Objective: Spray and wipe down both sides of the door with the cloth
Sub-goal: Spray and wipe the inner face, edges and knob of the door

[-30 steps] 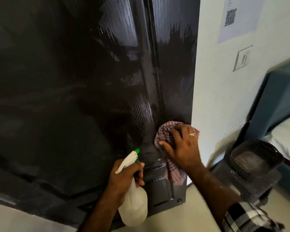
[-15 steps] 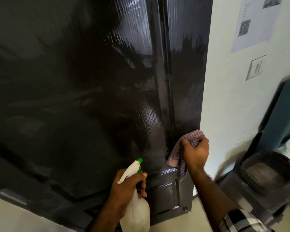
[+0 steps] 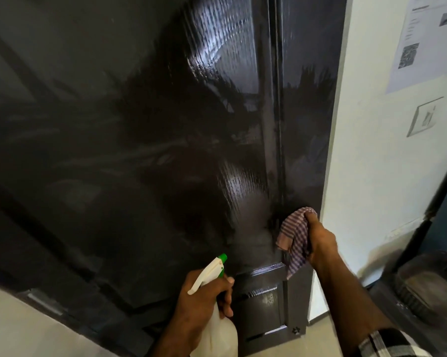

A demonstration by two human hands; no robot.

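A dark, glossy wooden door (image 3: 145, 140) fills most of the head view, wet-looking streaks on its right half. My left hand (image 3: 204, 297) grips a white spray bottle (image 3: 218, 331) with a green nozzle, pointed at the door's lower right. A faint mist hangs in front of the nozzle. My right hand (image 3: 320, 243) grips a bunched checked cloth (image 3: 295, 235) just off the door's lower right part; the cloth hangs down from my fist.
A white wall (image 3: 377, 176) stands right of the door, with a paper notice (image 3: 423, 39) and a switch plate (image 3: 424, 117). A dark bin (image 3: 428, 287) sits on the floor at the lower right. Pale floor (image 3: 24, 328) shows at the bottom left.
My right hand has lifted from pressing the cloth flat on the door to holding it bunched in a fist. The spray bottle has stayed aimed at the door, and mist shows now.
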